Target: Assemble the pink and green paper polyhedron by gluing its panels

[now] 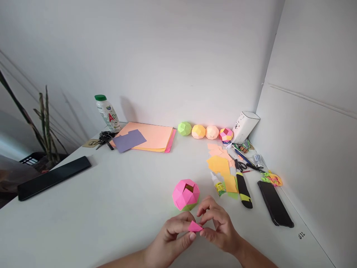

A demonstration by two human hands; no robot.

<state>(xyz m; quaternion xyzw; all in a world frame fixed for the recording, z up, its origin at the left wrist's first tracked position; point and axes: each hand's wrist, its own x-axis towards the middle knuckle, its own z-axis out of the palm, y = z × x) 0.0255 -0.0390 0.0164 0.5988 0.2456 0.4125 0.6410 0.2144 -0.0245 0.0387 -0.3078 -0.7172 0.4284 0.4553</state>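
Both hands meet low in the middle of the white table (pixel 111 201), pinching a small folded pink paper piece (pixel 194 226). My left hand (pixel 172 238) grips it from the left with thumb and fingers closed. My right hand (pixel 216 225) pinches its right tip, the other fingers curled. Just beyond them sits a pink paper ball (pixel 185 194) with an open gap on top and a green patch below.
A glue bottle (pixel 218 185), orange paper scraps (pixel 221 165), a yellow-black cutter (pixel 244 190), scissors, pens and a black phone (pixel 275 203) lie right. Four paper balls (pixel 205 131) line the wall beside a white box. Coloured sheets (pixel 150 137), keys, a bottle (pixel 107 112), a black bar (pixel 52 178) lie left.
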